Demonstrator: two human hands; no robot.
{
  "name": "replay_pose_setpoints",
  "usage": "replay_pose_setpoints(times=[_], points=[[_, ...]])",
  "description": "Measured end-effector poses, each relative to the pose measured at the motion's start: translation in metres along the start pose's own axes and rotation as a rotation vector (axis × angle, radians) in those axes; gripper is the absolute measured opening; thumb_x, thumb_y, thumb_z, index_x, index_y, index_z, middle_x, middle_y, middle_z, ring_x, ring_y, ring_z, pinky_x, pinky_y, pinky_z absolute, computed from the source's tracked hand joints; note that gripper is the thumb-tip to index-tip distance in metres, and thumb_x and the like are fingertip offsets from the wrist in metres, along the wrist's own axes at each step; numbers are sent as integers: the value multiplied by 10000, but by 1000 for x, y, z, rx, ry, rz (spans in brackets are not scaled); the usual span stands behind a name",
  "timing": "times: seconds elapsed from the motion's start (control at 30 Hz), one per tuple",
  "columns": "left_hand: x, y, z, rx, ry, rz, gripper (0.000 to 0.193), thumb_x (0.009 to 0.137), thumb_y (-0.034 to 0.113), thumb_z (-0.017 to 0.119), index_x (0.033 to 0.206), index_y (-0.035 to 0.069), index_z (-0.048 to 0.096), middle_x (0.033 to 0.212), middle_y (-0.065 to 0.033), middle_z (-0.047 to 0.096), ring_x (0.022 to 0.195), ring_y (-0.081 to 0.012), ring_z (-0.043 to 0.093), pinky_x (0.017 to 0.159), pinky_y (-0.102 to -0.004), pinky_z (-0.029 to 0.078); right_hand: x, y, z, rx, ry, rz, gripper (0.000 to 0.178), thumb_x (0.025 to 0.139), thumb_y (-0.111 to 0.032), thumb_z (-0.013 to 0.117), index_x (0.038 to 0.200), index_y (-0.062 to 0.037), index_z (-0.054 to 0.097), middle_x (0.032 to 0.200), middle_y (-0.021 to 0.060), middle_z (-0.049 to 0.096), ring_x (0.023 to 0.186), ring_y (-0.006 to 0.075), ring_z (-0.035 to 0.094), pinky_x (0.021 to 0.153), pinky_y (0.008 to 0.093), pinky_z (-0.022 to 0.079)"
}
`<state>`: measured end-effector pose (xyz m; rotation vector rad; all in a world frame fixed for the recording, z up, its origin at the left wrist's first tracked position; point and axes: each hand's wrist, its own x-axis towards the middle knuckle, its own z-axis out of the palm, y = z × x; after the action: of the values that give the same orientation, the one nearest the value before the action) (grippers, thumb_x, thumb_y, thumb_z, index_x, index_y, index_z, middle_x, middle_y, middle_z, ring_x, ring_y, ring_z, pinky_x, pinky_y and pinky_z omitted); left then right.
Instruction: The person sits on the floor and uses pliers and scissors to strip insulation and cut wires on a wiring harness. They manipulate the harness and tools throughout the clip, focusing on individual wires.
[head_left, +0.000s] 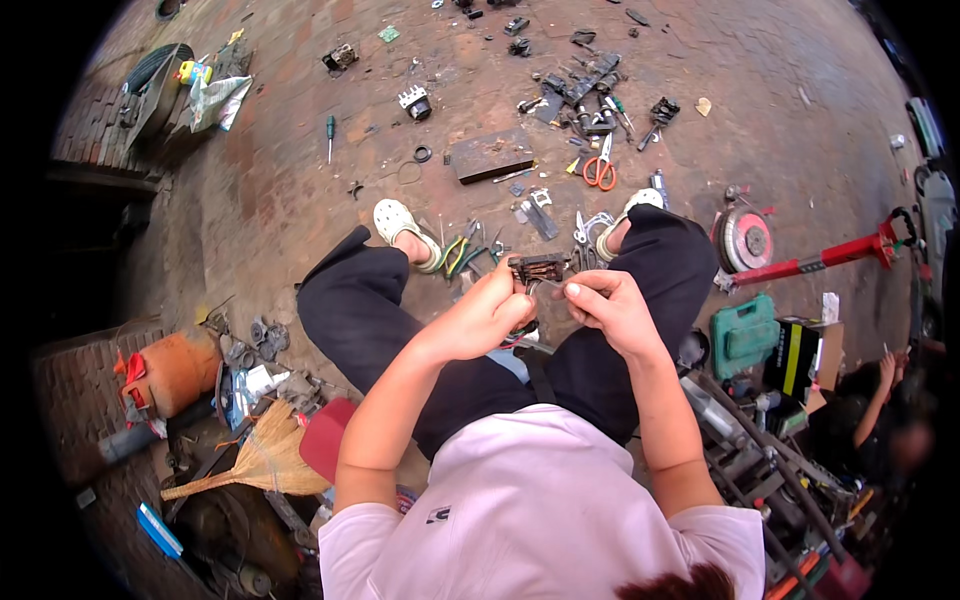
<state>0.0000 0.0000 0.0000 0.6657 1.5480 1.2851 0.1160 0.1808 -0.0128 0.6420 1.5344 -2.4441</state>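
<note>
My left hand (490, 312) is closed around a small dark device (540, 268) with a row of brownish metal parts and some wires below it. The device is held up between my knees, above the floor. At its right side, my right hand (608, 308) has thumb and forefinger pinched together close to the wires. What lies in that pinch is too small to make out. Just beyond the device, pliers with yellow-green handles (457, 252) lie on the floor by my left shoe (405, 225).
Ahead lie a dark metal box (492, 157), orange-handled scissors (600, 170), a screwdriver (331, 138) and several black parts. On the right are a red jack (815, 262), a brake drum (746, 238) and a green case (745, 335). An orange gas cylinder (175, 372) and straw broom (265, 455) lie left. A person sits far right.
</note>
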Motion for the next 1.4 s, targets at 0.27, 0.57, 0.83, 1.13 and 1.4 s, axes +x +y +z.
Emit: replay_pose_setpoints(times=[0.27, 0.57, 0.83, 1.13, 1.4], points=[[-4, 12, 3, -185, -144, 0, 112, 880, 18, 316, 940, 1, 408, 690, -20, 428, 614, -112, 385, 585, -263, 368, 8, 0, -14, -3, -52, 34, 208, 880, -171, 633, 911, 32, 666, 637, -3, 536, 523, 30, 422, 444, 178, 274], [-8, 20, 10, -378, -32, 105, 164, 837, 42, 334, 963, 3, 431, 663, -3, 404, 599, -81, 353, 563, -233, 316, -11, -15, 12, -313, 152, -256, 157, 836, -113, 663, 861, 41, 655, 695, -7, 594, 624, 69, 519, 537, 229, 403], [-3, -15, 9, -413, 170, 180, 124, 884, 16, 303, 969, 7, 393, 713, -10, 409, 617, -86, 342, 587, -242, 331, -39, -62, -2, -870, 140, -122, 168, 842, -122, 618, 810, 41, 597, 601, 98, 529, 535, 104, 453, 524, 270, 385], [15, -19, 36, 84, 548, 196, 462, 931, 17, 367, 1373, -26, 238, 904, -113, 543, 791, -167, 536, 737, -276, 446, 28, -7, 50, -419, 316, -283, 220, 752, -144, 741, 858, 33, 664, 711, 30, 636, 669, 31, 522, 596, 215, 433], [29, -35, 3, -13, 469, 3, 643, 925, 93, 451, 1448, 12, 87, 999, -203, 579, 922, -299, 609, 825, -359, 453, 77, 14, 41, -63, 284, -86, 153, 797, -115, 696, 856, 15, 641, 697, 20, 609, 599, 26, 506, 514, 189, 383]])
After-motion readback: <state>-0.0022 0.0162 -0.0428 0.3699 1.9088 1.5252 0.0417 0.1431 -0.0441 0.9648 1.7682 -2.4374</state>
